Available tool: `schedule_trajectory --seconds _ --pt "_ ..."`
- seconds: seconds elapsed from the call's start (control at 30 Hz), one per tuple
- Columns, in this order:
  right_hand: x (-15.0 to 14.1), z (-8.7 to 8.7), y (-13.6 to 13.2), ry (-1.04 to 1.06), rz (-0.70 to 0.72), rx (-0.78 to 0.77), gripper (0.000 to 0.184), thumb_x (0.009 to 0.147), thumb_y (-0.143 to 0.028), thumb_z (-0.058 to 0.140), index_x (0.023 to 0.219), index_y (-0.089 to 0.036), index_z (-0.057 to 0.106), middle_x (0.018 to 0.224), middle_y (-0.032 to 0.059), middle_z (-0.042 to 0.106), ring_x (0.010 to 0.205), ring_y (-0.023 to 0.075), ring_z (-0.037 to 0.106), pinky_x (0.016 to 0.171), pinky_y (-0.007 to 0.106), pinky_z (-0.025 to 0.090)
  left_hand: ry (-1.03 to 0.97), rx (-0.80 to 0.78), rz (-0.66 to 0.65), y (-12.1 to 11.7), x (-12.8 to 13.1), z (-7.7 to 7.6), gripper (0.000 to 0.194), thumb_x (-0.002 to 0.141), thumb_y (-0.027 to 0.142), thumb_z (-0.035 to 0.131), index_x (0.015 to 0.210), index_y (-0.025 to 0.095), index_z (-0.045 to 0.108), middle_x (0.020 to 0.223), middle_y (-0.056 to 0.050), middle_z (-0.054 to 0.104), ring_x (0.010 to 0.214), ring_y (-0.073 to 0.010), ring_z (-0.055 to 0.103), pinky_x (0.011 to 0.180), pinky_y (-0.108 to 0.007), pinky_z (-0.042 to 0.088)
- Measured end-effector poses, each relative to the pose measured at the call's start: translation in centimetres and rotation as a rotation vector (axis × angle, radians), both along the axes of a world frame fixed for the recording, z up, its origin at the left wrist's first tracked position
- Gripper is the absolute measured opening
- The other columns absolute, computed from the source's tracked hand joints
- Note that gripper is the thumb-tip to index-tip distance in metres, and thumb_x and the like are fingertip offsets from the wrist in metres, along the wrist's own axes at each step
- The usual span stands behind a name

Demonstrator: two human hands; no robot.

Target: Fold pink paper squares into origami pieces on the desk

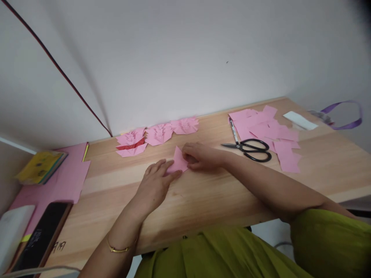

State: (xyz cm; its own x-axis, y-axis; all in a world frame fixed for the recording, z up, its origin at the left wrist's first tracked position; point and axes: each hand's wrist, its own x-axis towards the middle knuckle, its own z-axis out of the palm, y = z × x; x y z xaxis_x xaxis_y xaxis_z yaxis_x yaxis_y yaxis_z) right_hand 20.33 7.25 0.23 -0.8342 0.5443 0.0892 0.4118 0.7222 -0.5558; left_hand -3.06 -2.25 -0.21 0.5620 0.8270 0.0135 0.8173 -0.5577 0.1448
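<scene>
A small piece of pink paper [177, 161], folded to a point at the top, lies on the wooden table between my two hands. My left hand [155, 183] holds it down from the left, with the thumb and fingers resting on its lower part. On its right edge, my right hand [203, 155] has curled fingers pinching the paper; the fingertips are partly hidden. To the right of that hand lie black-handled scissors [255, 150], blades toward the left. A marker pen [234, 131] rests beside them on pink paper scraps [261, 125].
Three pink paper cut-outs [159, 133] line the wall edge, the left one with a red strip [130, 145]. At left are large pink sheets [58, 193], a yellow pack [40, 167] and a dark box [43, 235]. A white strip [300, 120] lies far right.
</scene>
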Motion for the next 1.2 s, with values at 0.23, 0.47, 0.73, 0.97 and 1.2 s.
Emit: schedule_trajectory --seconds 0.23,0.47,0.73,0.97,1.2 --pt "0.4 -0.4 0.1 0.090 -0.014 -0.075 0.048 0.074 -0.018 0.060 0.121 -0.019 0.048 0.108 0.0087 0.058 0.100 0.0221 0.053 0.089 0.038 0.041 -0.007 0.008 0.005 -0.1 0.2 0.3 0.048 0.086 0.013 0.045 0.127 0.036 0.052 0.141 -0.005 0.043 0.130 -0.0315 0.034 0.099 -0.051 0.035" --pt "0.6 -1.1 0.3 0.102 0.096 0.049 0.029 0.077 -0.014 0.057 0.104 -0.019 0.065 0.121 0.0105 0.050 0.109 0.0213 0.052 0.094 0.036 0.042 0.005 0.014 0.010 -0.1 0.2 0.2 0.046 0.086 0.013 0.044 0.128 0.030 0.052 0.140 -0.006 0.045 0.130 -0.0298 0.034 0.100 -0.050 0.034" --pt "0.5 -1.0 0.3 0.076 0.124 0.107 0.023 0.080 -0.018 0.056 0.102 -0.018 0.065 0.121 0.0100 0.057 0.112 0.0226 0.052 0.097 0.040 0.040 0.005 0.032 -0.005 0.0 0.1 -0.1 0.046 0.086 0.013 0.045 0.129 0.030 0.051 0.141 -0.006 0.044 0.130 -0.0302 0.033 0.100 -0.050 0.034" --pt "0.7 -1.0 0.5 0.111 0.120 0.068 0.013 0.079 -0.020 0.058 0.090 -0.016 0.065 0.114 0.0104 0.057 0.102 0.0201 0.056 0.089 0.035 0.045 -0.012 0.028 -0.003 0.0 0.0 -0.1 0.047 0.086 0.013 0.045 0.128 0.032 0.052 0.140 -0.006 0.044 0.130 -0.0310 0.034 0.099 -0.051 0.035" --pt "0.8 -0.9 0.6 0.109 0.130 0.067 0.014 0.079 -0.018 0.058 0.092 -0.016 0.064 0.114 0.0101 0.057 0.104 0.0200 0.055 0.091 0.034 0.044 -0.010 0.025 0.002 0.0 0.0 -0.2 0.046 0.086 0.014 0.045 0.128 0.031 0.053 0.140 -0.006 0.045 0.131 -0.0305 0.033 0.100 -0.050 0.034"
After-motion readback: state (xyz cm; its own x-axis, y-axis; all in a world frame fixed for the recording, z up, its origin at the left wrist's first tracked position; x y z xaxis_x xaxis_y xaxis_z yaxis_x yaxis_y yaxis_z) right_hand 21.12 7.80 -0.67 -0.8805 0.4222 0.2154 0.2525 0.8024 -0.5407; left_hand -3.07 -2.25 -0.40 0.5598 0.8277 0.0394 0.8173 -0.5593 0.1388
